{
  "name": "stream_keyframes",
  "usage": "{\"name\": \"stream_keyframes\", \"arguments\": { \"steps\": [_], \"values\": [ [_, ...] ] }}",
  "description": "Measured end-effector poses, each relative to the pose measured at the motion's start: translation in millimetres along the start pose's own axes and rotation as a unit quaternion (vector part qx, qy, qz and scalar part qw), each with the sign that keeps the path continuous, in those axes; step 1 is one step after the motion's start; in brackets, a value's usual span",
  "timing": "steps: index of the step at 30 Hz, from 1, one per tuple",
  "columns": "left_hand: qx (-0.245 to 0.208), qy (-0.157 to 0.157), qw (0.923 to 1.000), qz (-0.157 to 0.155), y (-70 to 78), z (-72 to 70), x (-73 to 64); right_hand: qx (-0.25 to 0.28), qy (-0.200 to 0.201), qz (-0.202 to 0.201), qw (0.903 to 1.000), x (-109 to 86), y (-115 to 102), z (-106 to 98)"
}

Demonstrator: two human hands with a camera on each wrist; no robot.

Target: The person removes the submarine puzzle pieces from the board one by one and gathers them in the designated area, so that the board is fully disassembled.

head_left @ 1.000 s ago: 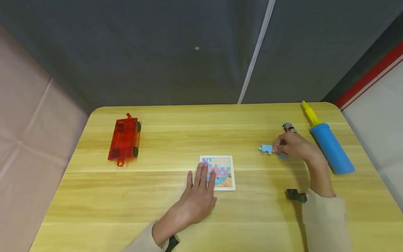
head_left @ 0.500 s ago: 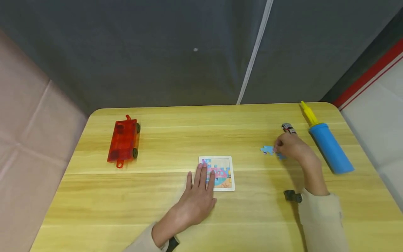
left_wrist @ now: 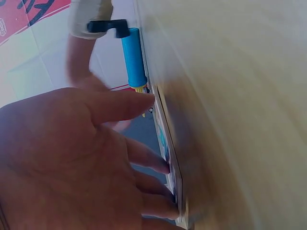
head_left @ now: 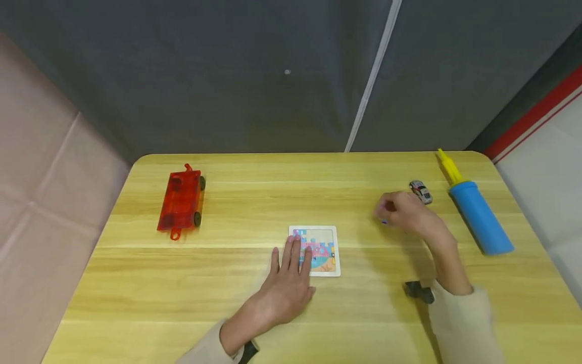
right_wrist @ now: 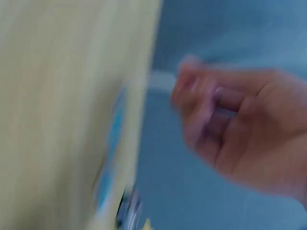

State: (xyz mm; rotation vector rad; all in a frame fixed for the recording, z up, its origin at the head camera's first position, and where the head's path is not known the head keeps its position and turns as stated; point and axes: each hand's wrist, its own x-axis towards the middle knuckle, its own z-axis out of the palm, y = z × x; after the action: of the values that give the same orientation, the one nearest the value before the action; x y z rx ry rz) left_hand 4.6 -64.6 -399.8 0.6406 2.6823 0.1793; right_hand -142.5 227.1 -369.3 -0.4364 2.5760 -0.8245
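Note:
My left hand [head_left: 285, 297] rests flat with straight fingers [head_left: 291, 253] over the left part of a small jigsaw puzzle [head_left: 325, 255] in a white square frame. In the left wrist view its fingertips lie along the frame's edge. My right hand [head_left: 406, 212] hovers above the table's right side, thumb and fingers drawn together. The right wrist view shows it raised and blurred, so whether a piece sits between the fingertips I cannot tell. Blue puzzle pieces [right_wrist: 115, 124] lie on the table below; from the head view the hand hides nearly all of them.
A small toy car [head_left: 420, 192] stands just beyond my right hand. Farther right lies a blue hand pump [head_left: 483, 220] with a yellow nozzle. On the left sits a red see-through toy wagon [head_left: 181, 201]. A dark curtain [head_left: 227, 76] hangs behind the table's far edge [head_left: 273, 159].
My right hand has shifted left from beside the blue pieces and now covers them, leaving the toy car fully in sight. My left hand stays on the puzzle.

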Motion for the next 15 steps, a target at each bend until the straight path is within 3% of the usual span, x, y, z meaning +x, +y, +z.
{"name": "stream_keyframes", "arguments": {
  "steps": [3,6,9,13,15],
  "values": [
    [-0.007,0.002,1.0,-0.003,0.0,-0.5,0.0,0.078,-0.032,-0.068,0.9941,6.6,-34.3,22.9],
    [-0.02,0.009,0.9998,-0.003,0.1,-1.2,-0.5,0.109,-0.105,-0.106,0.9827,17.6,-53.9,46.6],
    [-0.029,0.013,0.9995,-0.001,0.2,-0.5,-1.5,0.117,-0.154,-0.117,0.9741,27.7,-59.9,63.3],
    [-0.046,0.026,0.9986,0.003,-1.3,4.1,-1.4,0.158,-0.17,-0.1,0.9676,33.3,-57.5,71.6],
    [-0.051,0.045,0.9977,0.006,-5.8,14.9,2.0,0.184,-0.174,-0.086,0.9634,33.7,-55.5,72.5]
  ]
}}
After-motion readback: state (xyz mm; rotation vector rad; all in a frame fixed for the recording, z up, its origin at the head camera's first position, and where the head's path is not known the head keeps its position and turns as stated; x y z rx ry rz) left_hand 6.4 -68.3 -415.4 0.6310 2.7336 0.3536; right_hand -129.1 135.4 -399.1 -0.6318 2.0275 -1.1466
